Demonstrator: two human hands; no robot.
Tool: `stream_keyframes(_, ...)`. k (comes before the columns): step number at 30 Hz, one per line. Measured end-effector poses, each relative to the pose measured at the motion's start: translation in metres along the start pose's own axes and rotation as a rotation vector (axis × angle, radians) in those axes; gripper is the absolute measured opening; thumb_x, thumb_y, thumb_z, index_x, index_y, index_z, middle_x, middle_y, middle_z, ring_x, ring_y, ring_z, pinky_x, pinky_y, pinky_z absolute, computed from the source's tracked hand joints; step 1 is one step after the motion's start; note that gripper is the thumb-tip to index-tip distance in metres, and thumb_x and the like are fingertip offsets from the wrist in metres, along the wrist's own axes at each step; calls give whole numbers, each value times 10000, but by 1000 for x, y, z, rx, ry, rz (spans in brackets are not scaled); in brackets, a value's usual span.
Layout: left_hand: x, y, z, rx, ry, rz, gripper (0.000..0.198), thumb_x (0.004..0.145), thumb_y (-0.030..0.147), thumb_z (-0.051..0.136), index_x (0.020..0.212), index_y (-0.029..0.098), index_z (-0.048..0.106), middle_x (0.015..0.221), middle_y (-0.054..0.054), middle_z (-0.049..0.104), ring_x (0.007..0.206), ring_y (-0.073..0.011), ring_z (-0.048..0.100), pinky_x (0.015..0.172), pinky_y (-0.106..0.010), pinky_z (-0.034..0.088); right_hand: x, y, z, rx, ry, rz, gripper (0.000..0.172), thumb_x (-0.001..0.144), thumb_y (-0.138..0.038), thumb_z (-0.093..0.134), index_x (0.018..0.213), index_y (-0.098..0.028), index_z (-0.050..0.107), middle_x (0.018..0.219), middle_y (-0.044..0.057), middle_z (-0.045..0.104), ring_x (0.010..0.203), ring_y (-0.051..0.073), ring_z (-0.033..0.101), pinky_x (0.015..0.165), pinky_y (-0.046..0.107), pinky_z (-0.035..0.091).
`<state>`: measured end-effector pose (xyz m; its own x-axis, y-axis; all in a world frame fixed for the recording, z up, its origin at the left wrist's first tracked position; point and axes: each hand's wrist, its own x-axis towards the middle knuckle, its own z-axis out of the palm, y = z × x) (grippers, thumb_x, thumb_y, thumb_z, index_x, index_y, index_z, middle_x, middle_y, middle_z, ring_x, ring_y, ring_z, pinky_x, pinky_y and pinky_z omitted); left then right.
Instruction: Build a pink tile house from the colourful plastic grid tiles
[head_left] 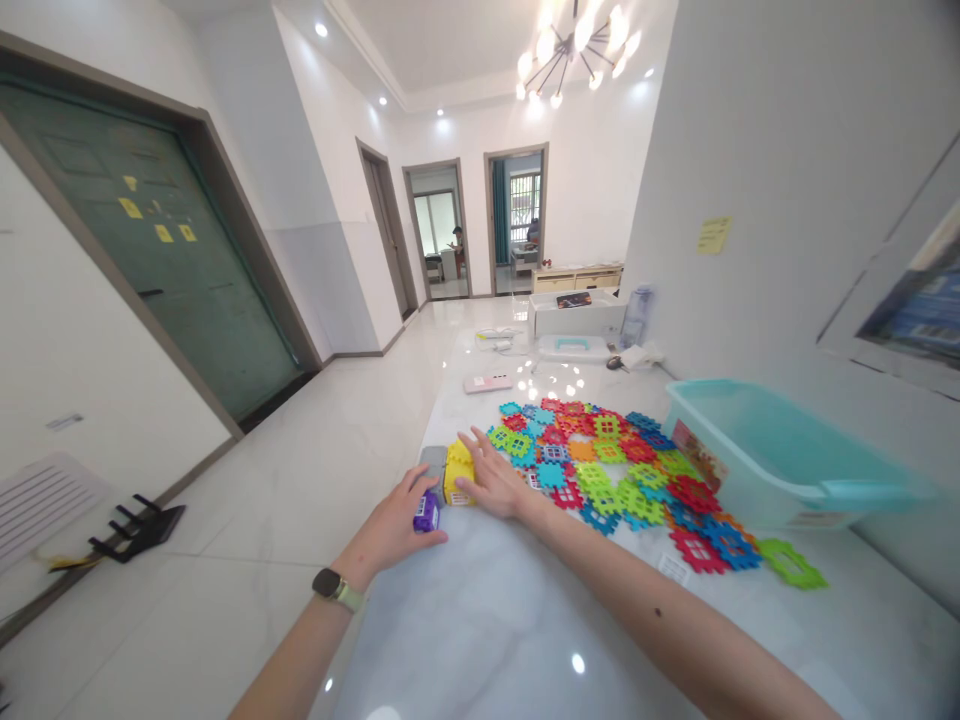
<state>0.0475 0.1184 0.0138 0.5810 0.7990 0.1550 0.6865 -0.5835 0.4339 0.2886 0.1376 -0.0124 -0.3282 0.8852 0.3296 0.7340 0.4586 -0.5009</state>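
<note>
My left hand [391, 522] is curled around a small purple block [426, 512], its thumb in front and its fingers along the far left side. A grey block [433, 462] stands just behind the purple one, partly hidden by my left fingers. Against the grey block's right side is a yellow block [459, 474] with a white window grid on its front. My right hand [491, 478] holds the yellow block from the right, thumb at its front and fingers spread toward its far top edge. All three blocks are close together near the table's left edge.
Flat notched tiles [596, 475] in many colours are heaped to the right. Beyond them stands a teal plastic bin [787, 490] by the wall. A pink case [487, 384], a lidded box [574, 348] and a white carton [574, 318] lie farther back.
</note>
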Motion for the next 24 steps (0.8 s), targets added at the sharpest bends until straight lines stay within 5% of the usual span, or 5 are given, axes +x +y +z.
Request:
stream_keyframes(3, -1, 2, -1, 0, 1, -1, 727, 693, 390, 805, 1323, 243, 475, 1510, -113, 333, 1329, -334, 450, 1070, -466, 433, -1, 19, -11, -186, -3, 150, 574, 1008, -418, 297, 1533, -192, 244, 1611, 138, 169, 1478, 282, 153, 1160, 477, 209)
stream_keyframes(7, 2, 6, -1, 15, -28, -6, 711, 696, 388, 800, 1311, 238, 476, 1522, -114, 314, 1340, -327, 438, 1093, -467, 409, -6, 48, -27, -272, -129, 191, 494, 935, -428, 456, 1382, -236, 537, 1550, 115, 352, 1445, 348, 223, 1138, 533, 182)
stream_keyframes(16, 2, 18, -19, 61, -40, -39, 877, 671, 429, 813, 1415, 245, 386, 1554, -128, 256, 1409, -338, 320, 1146, -495, 330, -55, 65, -66, -352, -105, 244, 419, 938, -432, 438, 1281, -277, 622, 1406, 108, 514, 1311, 330, 400, 1072, 494, 282)
stream_keyframes(21, -4, 74, -41, -21, 252, 99, 443, 923, 355, 537, 1344, 240, 464, 1430, -123, 439, 1374, -310, 351, 1138, -547, 299, -111, 78, -105, -349, -58, 329, 406, 952, -383, 420, 1297, -264, 595, 1374, 113, 533, 1272, 318, 455, 1042, 492, 345)
stream_keyframes(24, -31, 132, -59, -244, 138, 293, 270, 963, 204, 412, 1174, 258, 572, 1116, -81, 631, 1047, -221, 610, 928, -414, 510, -157, 82, -125, -321, 56, 321, 448, 930, -338, 447, 1350, -222, 547, 1439, 150, 464, 1337, 339, 402, 1066, 517, 337)
